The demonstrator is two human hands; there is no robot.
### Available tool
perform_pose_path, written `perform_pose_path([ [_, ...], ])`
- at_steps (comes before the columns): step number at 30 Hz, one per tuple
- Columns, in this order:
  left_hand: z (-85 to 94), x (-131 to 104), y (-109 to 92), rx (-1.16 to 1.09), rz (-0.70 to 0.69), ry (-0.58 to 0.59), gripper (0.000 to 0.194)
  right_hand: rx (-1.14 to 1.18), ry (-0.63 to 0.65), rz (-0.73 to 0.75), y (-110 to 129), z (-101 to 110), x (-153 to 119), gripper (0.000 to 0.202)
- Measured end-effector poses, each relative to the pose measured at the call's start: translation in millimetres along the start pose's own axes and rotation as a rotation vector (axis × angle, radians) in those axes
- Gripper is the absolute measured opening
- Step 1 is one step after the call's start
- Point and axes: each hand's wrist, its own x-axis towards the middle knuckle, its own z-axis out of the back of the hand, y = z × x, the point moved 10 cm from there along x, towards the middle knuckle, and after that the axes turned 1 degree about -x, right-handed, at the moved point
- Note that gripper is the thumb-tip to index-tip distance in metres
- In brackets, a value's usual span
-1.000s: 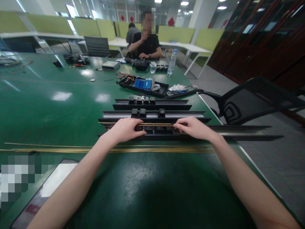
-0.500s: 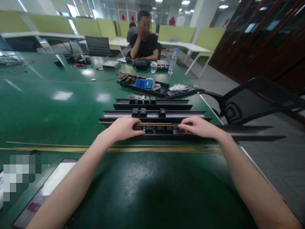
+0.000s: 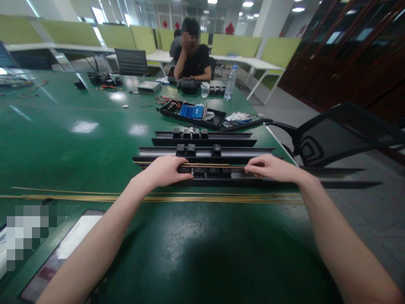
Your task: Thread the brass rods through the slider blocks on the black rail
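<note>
My left hand [image 3: 166,171] curls over the nearest black rail [image 3: 240,183], thumb and fingers closed around a black block in its channel. More black blocks [image 3: 215,172] sit in that channel to the right. Thin brass rods [image 3: 218,165] run along the rail above the blocks. Between thumb and fingertips, my right hand [image 3: 270,169] pinches the right end of one rod. Its left portion passes behind my left hand, where contact is hidden. Several loose brass rods [image 3: 221,199] lie across the green table [image 3: 202,253] nearer to me.
Two more black rails, a middle one [image 3: 247,153] and a far one [image 3: 234,142], carry black blocks. Behind them are a black tray [image 3: 218,119], gloves [image 3: 238,118] and a bottle [image 3: 230,84]. A person [image 3: 196,61] sits opposite. A chair [image 3: 341,135] stands right.
My right hand has slid a little to the right along the rail, still pinching the rod. My left hand keeps its place on the block.
</note>
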Motion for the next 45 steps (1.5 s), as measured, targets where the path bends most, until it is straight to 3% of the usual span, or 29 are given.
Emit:
perform_pose_path([
  [38, 1.4, -2, 0, 0.006, 0.001, -0.004, 0.06, -0.045, 0.071, -0.142, -34, 23, -22, 0.058],
  [42, 1.0, -1, 0, 0.015, 0.001, -0.006, 0.061, -0.033, 0.027, -0.087, -23, 18, -13, 0.052],
  [45, 1.2, -1, -1, 0.023, -0.001, -0.008, 0.06, -0.006, -0.098, 0.028, 5, 9, 2, 0.049],
])
